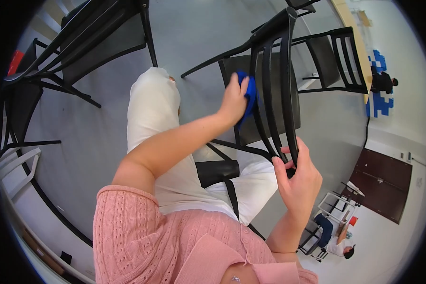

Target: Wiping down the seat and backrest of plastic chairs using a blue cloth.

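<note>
My left hand [234,101] is closed around a bunched blue cloth [249,94], which touches a slat on the seat-facing side of a black plastic chair's backrest [267,81]. Slight blur shows on the hand. With fingers and thumb around the lower end of the backrest's outer rail in the picture, my right hand [300,174] grips the same chair. Beyond the slats lies the chair's dark seat [271,106]. Parts of the cloth are hidden by my left fingers and the slat.
Black chairs [103,46] stand at the upper left, another [323,64] at a pale table's edge [360,53] on the right. A white chair [21,170] is at far left. Another person [337,245] sits lower right, near a dark door [381,184]; a person in black [381,81] is farther up.
</note>
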### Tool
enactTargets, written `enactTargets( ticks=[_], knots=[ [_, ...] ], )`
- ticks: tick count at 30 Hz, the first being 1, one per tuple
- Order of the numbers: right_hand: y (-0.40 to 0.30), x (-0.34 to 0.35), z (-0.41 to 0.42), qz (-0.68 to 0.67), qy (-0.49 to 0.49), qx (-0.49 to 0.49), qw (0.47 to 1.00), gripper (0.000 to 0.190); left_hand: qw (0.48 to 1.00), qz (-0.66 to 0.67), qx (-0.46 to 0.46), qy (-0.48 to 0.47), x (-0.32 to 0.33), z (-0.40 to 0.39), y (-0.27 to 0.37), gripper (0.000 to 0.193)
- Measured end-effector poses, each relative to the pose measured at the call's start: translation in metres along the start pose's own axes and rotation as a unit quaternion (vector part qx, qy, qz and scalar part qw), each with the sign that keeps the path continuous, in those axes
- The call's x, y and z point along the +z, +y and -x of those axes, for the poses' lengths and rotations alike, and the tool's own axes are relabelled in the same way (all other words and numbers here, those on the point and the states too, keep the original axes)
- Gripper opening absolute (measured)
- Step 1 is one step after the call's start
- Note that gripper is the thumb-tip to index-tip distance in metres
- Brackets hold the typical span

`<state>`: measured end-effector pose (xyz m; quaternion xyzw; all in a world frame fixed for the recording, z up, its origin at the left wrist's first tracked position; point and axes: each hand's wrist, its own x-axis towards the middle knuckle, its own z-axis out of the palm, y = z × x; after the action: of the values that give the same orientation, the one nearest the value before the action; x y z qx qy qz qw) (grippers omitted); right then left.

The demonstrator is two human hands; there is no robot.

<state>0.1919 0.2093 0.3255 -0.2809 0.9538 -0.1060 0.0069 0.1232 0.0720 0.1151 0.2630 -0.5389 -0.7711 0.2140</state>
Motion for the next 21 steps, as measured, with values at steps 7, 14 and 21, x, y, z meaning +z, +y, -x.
enactTargets(
  ticks=[7,14,21],
  knots=[
    [0.0,0.001,0.0,0.008,0.005,0.003,1.0,0.056,0.946,-0.118,0.301,0.008,-0.016,-0.063,0.042,0.022],
    [-0.004,-0.001,-0.001,0.003,-0.004,0.013,1.0,0.056,0.926,-0.295,0.237,-0.002,-0.024,-0.07,0.04,0.026],
    [-0.001,-0.001,-0.001,0.007,-0.011,0.023,1.0,0.055,0.912,-0.319,0.246,-0.076,-0.042,-0.03,0.039,0.022]
  ],
)
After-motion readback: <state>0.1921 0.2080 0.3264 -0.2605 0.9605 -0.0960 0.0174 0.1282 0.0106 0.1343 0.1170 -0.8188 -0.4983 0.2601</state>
